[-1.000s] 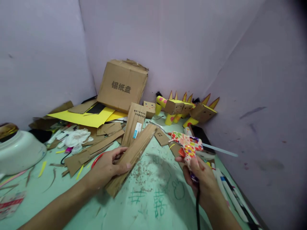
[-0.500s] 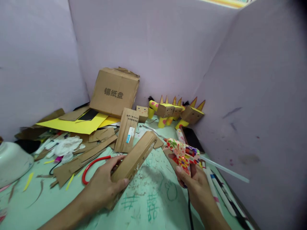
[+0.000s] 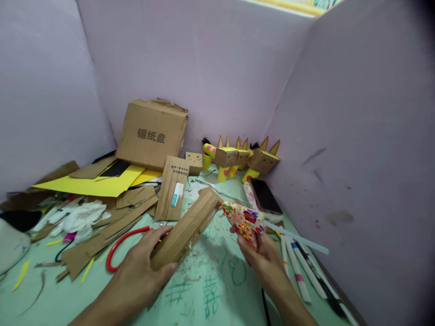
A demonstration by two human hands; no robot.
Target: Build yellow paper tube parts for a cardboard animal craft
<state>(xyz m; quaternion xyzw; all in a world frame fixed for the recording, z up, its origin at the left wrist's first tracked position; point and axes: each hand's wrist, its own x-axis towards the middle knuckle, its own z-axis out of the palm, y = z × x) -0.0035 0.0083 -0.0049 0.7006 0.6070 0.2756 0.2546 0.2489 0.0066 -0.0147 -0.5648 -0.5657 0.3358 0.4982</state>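
My left hand (image 3: 146, 265) grips the near end of a long, narrow cardboard box (image 3: 186, 228), tilted up and away from me to the right. In my right hand (image 3: 260, 253) is a hot glue gun (image 3: 243, 219) with a flowery pattern and a small red light lit. Its nozzle points left, at the far right edge of the box; whether it touches there I cannot tell. A translucent glue stick (image 3: 299, 236) juts from its rear, and a black cord hangs below. Beside my left hand lie red-handled scissors (image 3: 112, 253), partly hidden.
Cardboard scraps (image 3: 98, 237), yellow card (image 3: 91, 182) and white gloves (image 3: 83, 217) lie left. A large carton (image 3: 152, 133) stands behind, near a flat cardboard piece (image 3: 172, 188). Cardboard giraffe-like figures (image 3: 238, 158) line the back. A phone (image 3: 265, 195) and marker pens (image 3: 302, 276) lie right.
The glue gun has moved left, bringing its nozzle to the far end of the box. My left hand still holds the box. The whole view has shifted slightly.
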